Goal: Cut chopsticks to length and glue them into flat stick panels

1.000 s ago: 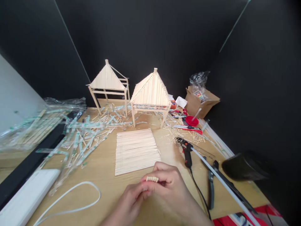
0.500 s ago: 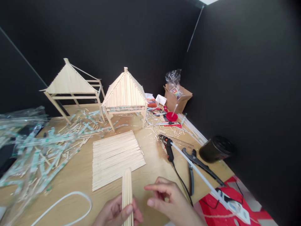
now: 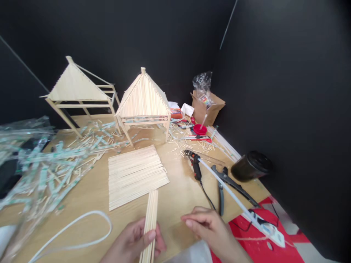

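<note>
A bundle of thin wooden sticks is gripped by my left hand near the front edge, its thumb across the sticks. To its right, apart from the bundle, is my right hand; its thumb and fingertips are drawn together, and anything between them is too small to make out. Beyond my hands a flat panel of sticks laid side by side lies on the wooden table. Behind it stand a stick house model with a peaked roof and, further left, a second house model with a partly open frame.
Plastic strips and loose sticks cover the left side. On the right lie a black glue gun, a cutter tool and a black cylinder. A paper bag stands at the back. A white cable loops at front left.
The view has tilted down slightly. My right hand has moved a little right, away from the bundle, and its spread fingers have closed together. The bundle in my left hand now leans slightly right.
</note>
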Tool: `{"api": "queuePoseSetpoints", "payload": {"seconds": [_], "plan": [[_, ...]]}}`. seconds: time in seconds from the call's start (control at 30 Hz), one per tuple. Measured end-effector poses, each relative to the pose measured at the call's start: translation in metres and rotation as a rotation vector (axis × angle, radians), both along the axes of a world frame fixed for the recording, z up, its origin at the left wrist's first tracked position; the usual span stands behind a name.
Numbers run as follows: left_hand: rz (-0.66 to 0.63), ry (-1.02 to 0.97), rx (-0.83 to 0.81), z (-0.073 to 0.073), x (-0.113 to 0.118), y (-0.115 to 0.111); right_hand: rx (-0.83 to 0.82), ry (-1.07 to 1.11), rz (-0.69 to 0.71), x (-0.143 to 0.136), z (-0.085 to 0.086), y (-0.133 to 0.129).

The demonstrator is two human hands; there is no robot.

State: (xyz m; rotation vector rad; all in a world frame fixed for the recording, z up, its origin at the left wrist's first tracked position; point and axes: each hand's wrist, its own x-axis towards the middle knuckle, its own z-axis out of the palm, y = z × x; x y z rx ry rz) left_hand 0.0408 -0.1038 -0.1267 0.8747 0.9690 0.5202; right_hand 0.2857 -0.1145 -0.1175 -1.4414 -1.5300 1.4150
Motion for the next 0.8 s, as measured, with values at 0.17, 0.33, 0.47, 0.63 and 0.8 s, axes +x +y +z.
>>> {"api": "queuePoseSetpoints", "payload": {"seconds": [0.17, 0.33, 0.47, 0.63, 0.8], "plan": [[-0.021, -0.063, -0.001, 0.007, -0.003, 0.002, 0.028, 0.02, 0.083, -0.024, 0.005, 0.015], [-0.001, -0.049, 0.033, 0.01, -0.007, 0.01, 0.007, -0.056, 0.12, -0.006, 0.003, 0.017], [0.0, -0.072, -0.003, 0.003, -0.006, 0.014, -0.032, -0.075, 0.061, 0.007, -0.001, 0.011], [-0.045, -0.046, 0.057, -0.002, 0.0, 0.016, -0.064, 0.056, -0.001, -0.021, 0.001, 0.019], [-0.07, 0.186, 0.35, 0.01, -0.004, 0.012, 0.088, 0.196, -0.021, -0.06, 0.027, 0.043]]}}
